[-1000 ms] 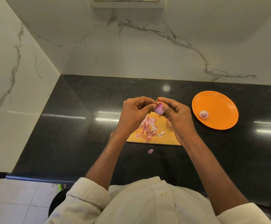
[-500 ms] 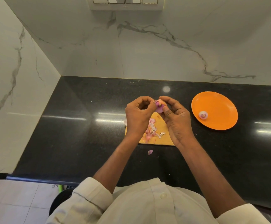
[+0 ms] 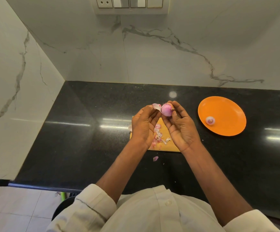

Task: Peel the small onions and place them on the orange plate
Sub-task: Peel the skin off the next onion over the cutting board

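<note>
Peeling is being carried on above the wooden board. Nearest the body, a lone scrap is lying on the black counter, just short of the board. Under the wrists, loose peelings are being left scattered over the board, much of which is being hidden by both hands.

The small onion is being pinched by the right hand, between thumb and fingertips. A flap of skin is being gripped by the left hand and drawn leftward; a second ago both hands were being held tight over the onion, and now the flap is being lifted clear, bare purple flesh being exposed. This onion is judged nearly done. Whether the flap is being held on at the root end cannot be made out; a brown tip is showing at the right fingertips.

Farther right, one peeled onion is resting on the orange plate. Unpeeled onions are not being seen anywhere.
</note>
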`<state>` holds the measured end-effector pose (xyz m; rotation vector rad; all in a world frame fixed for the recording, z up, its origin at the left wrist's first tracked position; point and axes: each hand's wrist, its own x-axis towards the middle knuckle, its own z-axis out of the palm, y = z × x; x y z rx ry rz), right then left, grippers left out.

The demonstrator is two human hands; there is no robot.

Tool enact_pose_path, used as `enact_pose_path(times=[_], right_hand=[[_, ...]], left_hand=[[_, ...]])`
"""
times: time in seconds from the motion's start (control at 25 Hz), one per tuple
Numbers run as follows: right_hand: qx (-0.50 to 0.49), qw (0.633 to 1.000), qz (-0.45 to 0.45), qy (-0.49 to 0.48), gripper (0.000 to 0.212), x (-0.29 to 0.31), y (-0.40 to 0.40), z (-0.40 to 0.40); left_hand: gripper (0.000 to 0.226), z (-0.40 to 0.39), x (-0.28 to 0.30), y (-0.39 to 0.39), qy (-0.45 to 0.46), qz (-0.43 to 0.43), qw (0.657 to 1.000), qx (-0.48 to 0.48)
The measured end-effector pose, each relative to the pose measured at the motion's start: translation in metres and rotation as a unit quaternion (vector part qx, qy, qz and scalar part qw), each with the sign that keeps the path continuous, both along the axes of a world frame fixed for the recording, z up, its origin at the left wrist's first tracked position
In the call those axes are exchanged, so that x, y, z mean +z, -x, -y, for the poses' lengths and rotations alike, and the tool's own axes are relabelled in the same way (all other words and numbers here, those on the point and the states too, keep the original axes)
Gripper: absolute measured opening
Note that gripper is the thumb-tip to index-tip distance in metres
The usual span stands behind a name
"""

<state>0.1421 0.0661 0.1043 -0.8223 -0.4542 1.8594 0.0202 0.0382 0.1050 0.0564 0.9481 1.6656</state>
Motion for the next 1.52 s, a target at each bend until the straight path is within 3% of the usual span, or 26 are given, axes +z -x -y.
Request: enact_pose_path(times=[0.08,0.16,0.28,0.36,0.48,0.6,0.72,0.8,0.92,1.08,1.24,1.28,1.4,1.52], right_hand=[[-0.007,1.000,0.028,-0.005,0.030,0.002,-0.002,-0.001],[-0.011,0.999,0.043,-0.009,0.029,0.006,-0.003,-0.001],[-0.004,0.998,0.064,-0.029,0.041,0.012,-0.001,0.001],[-0.015,0.993,0.108,-0.043,0.043,0.014,0.001,0.001],[-0.019,0.991,0.130,-0.013,0.025,0.014,0.000,-0.003],[0.024,0.993,0.099,0.058,0.022,0.008,-0.003,-0.006],[0.028,0.991,0.001,0.135,0.032,0.002,-0.006,-0.006],[0.023,0.990,-0.006,0.138,0.035,0.000,-0.007,-0.007],[0.014,0.991,0.045,0.123,0.026,-0.003,-0.007,-0.008],[0.000,0.988,0.120,0.102,0.022,-0.003,-0.005,-0.008],[0.005,0.984,0.168,0.061,0.026,-0.002,-0.005,-0.005],[0.003,0.983,0.175,0.053,0.026,-0.002,-0.006,-0.004],[-0.005,0.983,0.182,0.039,0.024,-0.001,-0.006,-0.004],[-0.006,0.984,0.177,0.029,0.022,0.001,-0.006,-0.004]], left_hand=[[0.017,0.000,-0.003,0.002,-0.022,-0.076,0.996,-0.025],[0.035,0.001,-0.011,0.003,-0.025,-0.232,0.970,-0.073],[0.025,0.004,-0.014,0.000,-0.029,-0.368,0.926,-0.083],[0.018,0.004,-0.014,0.000,-0.040,-0.378,0.923,-0.064],[0.017,0.002,-0.016,0.003,-0.035,-0.359,0.931,-0.051],[0.015,-0.002,-0.020,0.001,-0.011,-0.300,0.953,-0.044],[0.009,-0.004,-0.025,0.003,0.009,-0.192,0.980,-0.047],[0.005,-0.004,-0.027,0.008,0.002,-0.140,0.988,-0.072],[0.008,-0.004,-0.036,0.013,0.045,-0.254,0.961,-0.100],[0.010,-0.002,-0.053,0.021,0.083,-0.471,0.868,-0.133],[0.035,0.002,-0.051,0.018,0.103,-0.606,0.773,-0.156],[0.039,0.001,-0.047,0.017,0.090,-0.620,0.766,-0.144],[0.039,-0.001,-0.032,0.016,0.002,-0.585,0.798,-0.143],[0.035,0.000,-0.026,0.017,-0.056,-0.571,0.804,-0.156]])
